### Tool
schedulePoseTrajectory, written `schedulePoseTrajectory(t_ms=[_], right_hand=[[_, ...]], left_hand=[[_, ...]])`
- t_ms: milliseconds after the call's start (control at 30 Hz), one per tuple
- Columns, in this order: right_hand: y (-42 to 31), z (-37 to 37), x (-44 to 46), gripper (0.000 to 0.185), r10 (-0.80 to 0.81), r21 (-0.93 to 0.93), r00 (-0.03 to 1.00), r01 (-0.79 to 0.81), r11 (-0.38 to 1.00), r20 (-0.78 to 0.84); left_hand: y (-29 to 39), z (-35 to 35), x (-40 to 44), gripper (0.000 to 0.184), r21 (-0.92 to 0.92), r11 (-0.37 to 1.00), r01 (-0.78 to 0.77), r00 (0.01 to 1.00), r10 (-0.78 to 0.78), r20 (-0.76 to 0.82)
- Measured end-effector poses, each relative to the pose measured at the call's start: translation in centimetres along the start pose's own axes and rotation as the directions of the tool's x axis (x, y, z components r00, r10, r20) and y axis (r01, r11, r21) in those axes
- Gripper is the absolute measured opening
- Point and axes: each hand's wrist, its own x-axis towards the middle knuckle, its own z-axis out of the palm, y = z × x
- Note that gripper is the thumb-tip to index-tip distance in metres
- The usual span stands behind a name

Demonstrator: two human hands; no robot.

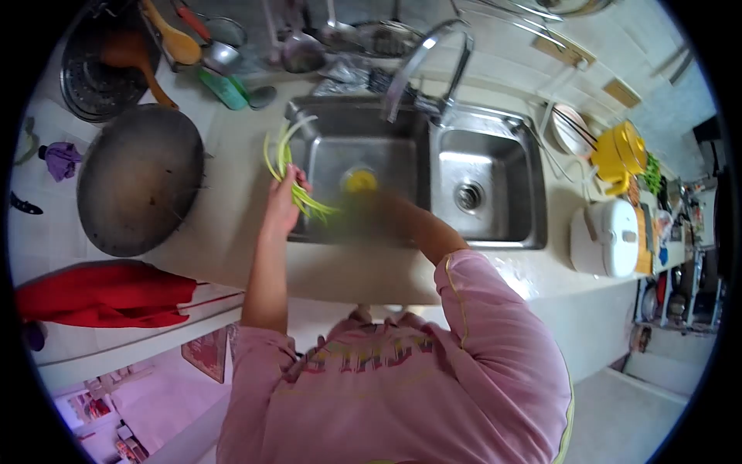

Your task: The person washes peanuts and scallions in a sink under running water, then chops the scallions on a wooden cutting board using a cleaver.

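My left hand (289,193) is closed around a bunch of long yellow-green stalks (278,155), which look like scallions, at the left rim of the large sink basin (390,155). Their paler ends curve up past my fingers, and the other ends hang over the basin. My right hand (379,215) is over the front of the same basin, close to the lower ends of the stalks. A blur covers it, so its fingers and anything in them cannot be made out. A yellow drain piece (359,181) lies on the basin floor.
A chrome faucet (429,58) arches over the basin. The small basin (487,185) is to the right, then a white rice cooker (607,238) and a yellow pot (620,151). A large wok (141,179) stands left, above a red cloth (108,294). Ladles (303,52) hang behind.
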Motion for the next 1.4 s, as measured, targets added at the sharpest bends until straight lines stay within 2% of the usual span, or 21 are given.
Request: schedulePoseTrajectory(t_ms=[100, 200, 233, 267, 467, 567, 667, 733, 800, 833, 867, 900, 933, 967, 1033, 1100, 1167, 1267, 1300, 1333, 1400], right_hand=[[1.0, 2.0, 2.9, 0.024, 0.051, 0.088, 0.991, -0.063, 0.994, 0.125], [1.4, 2.4, 4.2, 0.024, 0.093, 0.129, 0.982, -0.115, 0.985, 0.165], [1.8, 2.3, 4.1, 0.024, 0.111, 0.134, 0.98, -0.134, 0.982, 0.167], [2.3, 2.2, 3.9, 0.024, 0.139, 0.132, 0.977, -0.161, 0.978, 0.161], [5.1, -0.8, 0.8, 0.025, 0.38, 0.101, 0.923, -0.384, 0.918, 0.06], [3.7, -2.5, 0.5, 0.026, 0.403, 0.095, 0.911, -0.41, 0.907, 0.084], [-0.1, -3.9, -0.1, 0.029, 0.37, 0.094, 0.91, -0.392, 0.915, 0.187], [1.6, 5.2, 3.1, 0.028, 0.385, 0.141, 0.921, -0.374, 0.917, -0.061], [0.7, 7.7, 4.6, 0.026, 0.647, 0.481, 0.756, -0.533, 0.696, -0.098], [-0.6, 6.8, 4.4, 0.026, 0.813, 0.715, 0.575, -0.607, 0.348, 0.093], [-1.1, 6.8, 4.7, 0.025, 0.854, 0.816, 0.39, -0.574, -0.065, 0.343], [-1.0, 6.5, 4.9, 0.024, 0.778, 0.623, 0.606, -0.676, 0.394, 0.166], [0.3, 7.5, 5.1, 0.023, 0.591, 0.282, 0.802, -0.587, 0.759, 0.08], [1.1, 7.5, 4.9, 0.022, 0.344, -0.117, 0.933, -0.332, 0.936, 0.106], [3.1, 6.8, 5.0, 0.022, 0.312, -0.058, 0.948, -0.309, 0.949, 0.056], [5.0, 5.4, 5.1, 0.023, 0.392, 0.078, 0.919, -0.394, 0.916, 0.04], [7.6, 3.3, 5.7, 0.032, 0.573, 0.281, 0.817, -0.566, 0.775, 0.065], [5.8, -5.2, 1.5, 0.022, 0.393, 0.575, 0.884, -0.189, 0.796, -0.254], [5.4, -7.0, 0.9, 0.018, 0.453, 0.828, 0.798, 0.097, 0.553, -0.396], [4.9, -8.8, 0.2, 0.015, 0.553, 0.875, 0.682, 0.422, 0.237, -0.479], [2.0, -16.2, -3.4, 0.017, 0.719, 0.806, 0.366, 0.225, 0.547, -0.59]], left_hand=[[0.7, -1.4, 0.0, 0.019, 0.063, 0.998, 0.006, 1.0, -0.004, -0.029], [1.2, -2.7, 0.5, 0.019, 0.057, 0.998, 0.026, 0.999, -0.023, -0.041], [0.8, -2.7, 0.7, 0.019, 0.047, 0.998, 0.046, 0.998, -0.044, -0.04], [0.2, -3.5, 1.1, 0.021, 0.02, 1.0, 0.023, 0.999, -0.024, 0.034], [0.0, -2.2, 1.6, 0.02, -0.049, 0.996, 0.081, 0.996, -0.079, 0.042], [0.0, -2.4, 1.4, 0.021, -0.022, 0.997, 0.071, 0.996, -0.07, 0.064], [0.4, -2.2, 0.6, 0.02, 0.008, 0.996, 0.087, 0.996, -0.087, 0.012], [0.5, -2.5, 0.6, 0.019, -0.009, 0.995, 0.096, 0.995, -0.096, 0.015], [0.6, -3.1, 0.7, 0.019, -0.029, 0.996, 0.087, 0.995, -0.086, 0.041], [0.7, -3.2, 0.7, 0.018, -0.04, 0.995, 0.09, 0.995, -0.089, 0.039], [0.8, -3.3, 0.7, 0.018, -0.029, 0.996, 0.085, 0.996, -0.084, 0.03], [0.8, -3.4, 0.7, 0.018, -0.019, 0.996, 0.082, 0.996, -0.082, 0.023], [0.7, -3.6, 0.7, 0.019, -0.009, 0.996, 0.084, 0.996, -0.084, 0.017], [0.6, -3.7, 0.8, 0.018, -0.011, 0.997, 0.073, 0.997, -0.073, 0.026], [0.6, -3.7, 1.1, 0.018, -0.022, 0.997, 0.068, 0.997, -0.067, 0.043], [0.9, -3.3, 0.6, 0.018, -0.013, 0.997, 0.079, 0.996, -0.079, 0.048], [0.9, -3.2, 0.5, 0.019, -0.027, 0.995, 0.095, 0.995, -0.094, 0.026], [1.4, -2.6, 0.5, 0.019, -0.026, 0.995, 0.092, 0.994, -0.091, 0.054], [1.3, -2.8, 0.7, 0.019, -0.038, 0.995, 0.089, 0.993, -0.086, 0.076], [1.3, -2.8, 0.9, 0.019, -0.05, 0.995, 0.086, 0.992, -0.081, 0.094], [1.3, -2.7, 1.0, 0.02, -0.062, 0.995, 0.082, 0.991, -0.074, 0.111]])
